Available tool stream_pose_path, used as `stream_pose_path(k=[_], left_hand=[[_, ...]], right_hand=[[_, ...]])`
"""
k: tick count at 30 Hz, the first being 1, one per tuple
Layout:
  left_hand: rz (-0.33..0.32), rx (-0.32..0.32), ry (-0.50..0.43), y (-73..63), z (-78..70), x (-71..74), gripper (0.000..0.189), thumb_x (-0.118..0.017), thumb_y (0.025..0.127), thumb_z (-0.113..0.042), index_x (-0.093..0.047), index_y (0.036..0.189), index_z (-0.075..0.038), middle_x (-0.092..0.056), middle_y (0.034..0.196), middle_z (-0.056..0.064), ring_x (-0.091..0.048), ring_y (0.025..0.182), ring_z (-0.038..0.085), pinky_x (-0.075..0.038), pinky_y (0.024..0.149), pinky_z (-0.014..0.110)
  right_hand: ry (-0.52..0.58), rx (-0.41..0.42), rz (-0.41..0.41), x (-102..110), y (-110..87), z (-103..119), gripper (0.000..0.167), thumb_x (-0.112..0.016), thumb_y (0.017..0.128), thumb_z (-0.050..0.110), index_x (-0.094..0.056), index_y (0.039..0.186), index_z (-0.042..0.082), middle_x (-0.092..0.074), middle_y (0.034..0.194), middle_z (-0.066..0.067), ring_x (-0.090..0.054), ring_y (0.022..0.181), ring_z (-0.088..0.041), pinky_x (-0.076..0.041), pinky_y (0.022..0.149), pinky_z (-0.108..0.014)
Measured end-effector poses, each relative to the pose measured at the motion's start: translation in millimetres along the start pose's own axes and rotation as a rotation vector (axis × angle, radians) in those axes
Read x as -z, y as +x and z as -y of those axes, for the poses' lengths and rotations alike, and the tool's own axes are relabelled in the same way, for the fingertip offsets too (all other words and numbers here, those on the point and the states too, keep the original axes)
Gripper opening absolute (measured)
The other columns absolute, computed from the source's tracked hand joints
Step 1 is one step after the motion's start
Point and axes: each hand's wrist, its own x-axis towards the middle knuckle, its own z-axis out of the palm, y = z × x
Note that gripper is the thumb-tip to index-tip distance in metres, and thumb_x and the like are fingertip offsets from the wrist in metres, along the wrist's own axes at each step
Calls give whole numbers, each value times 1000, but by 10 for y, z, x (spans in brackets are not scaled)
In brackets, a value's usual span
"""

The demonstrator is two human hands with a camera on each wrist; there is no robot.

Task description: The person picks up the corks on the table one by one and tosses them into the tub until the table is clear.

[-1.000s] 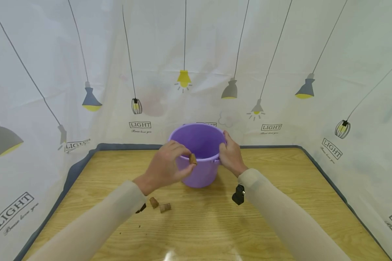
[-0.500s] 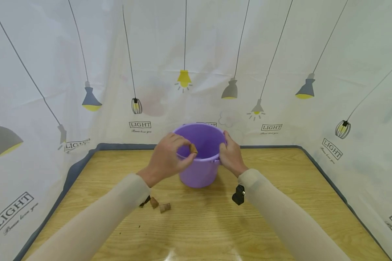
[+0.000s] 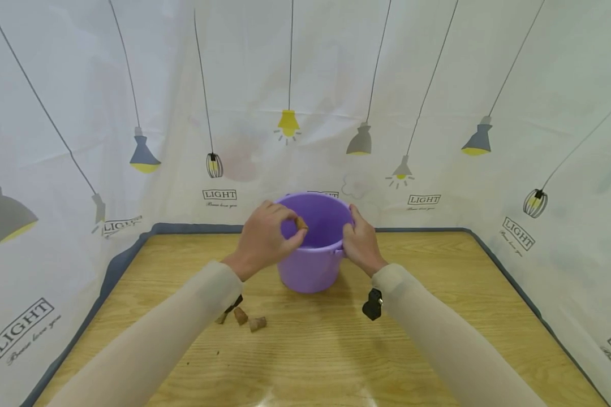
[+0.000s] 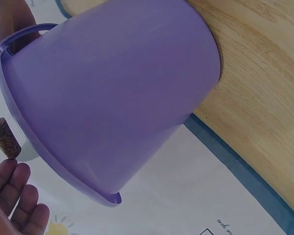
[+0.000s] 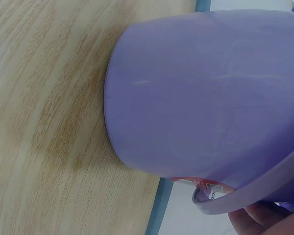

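Backdrop (image 3: 56, 260) reads "LIGHT"; loose corks (image 3: 258, 324) on counter (image 3: 310, 362); left hand (image 3: 265, 237), fingers pinching one cork (image 3: 301, 224), now farther over purple bucket (image 3: 309, 271) mouth than a second ago; right hand (image 3: 362, 244), fingers gripping bucket's right rim, unchanged.

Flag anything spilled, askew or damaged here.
A few dark specks on the wooden table, this side of the loose corks, look like stray crumbs; too small to tell. The purple bucket stands upright with no visible damage.
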Motion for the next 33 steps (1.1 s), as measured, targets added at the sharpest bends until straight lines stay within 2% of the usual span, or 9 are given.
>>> stream_pose_path(k=[5,14,24,28,33], left_hand=[[54,59,25,45,-2,-31,14,-79,87,-27,-75,89,-13,-73,90,-1,-58,88,21,-52,84,35],[114,144,65,62,-22,-58,14,-78,87,-28,-76,86,-15,-73,87,-2,-56,84,19,-50,79,34],[226,236,88,79,-7,-103,16,-76,89,-32,-76,87,-16,-72,87,-4,-54,84,19,-49,81,35],[249,267,107,88,-9,-114,31,-77,89,-38,-78,101,-9,-74,99,4,-57,93,23,-52,87,38],[255,282,126,96,-22,-116,52,-76,89,-45,-72,120,-2,-73,116,12,-59,105,27,-54,95,42]], right_hand=[[1,3,-3,5,1,-1,65,-32,103,18,-17,166,16,-45,154,-23,-61,50,-17,-61,52,-36],[-43,26,-27,-5,13,-11,64,-33,103,17,-19,165,13,-48,151,-24,-57,47,-16,-59,49,-36],[-36,24,-22,3,15,-22,63,-33,104,17,-19,165,13,-45,155,-22,-57,48,-16,-59,50,-36],[-36,17,-22,4,12,-23,64,-33,104,17,-19,166,14,-45,155,-21,-57,48,-16,-59,50,-36],[-51,20,-31,2,17,-21,64,-33,103,17,-20,165,13,-45,155,-20,-56,49,-16,-59,50,-36]])
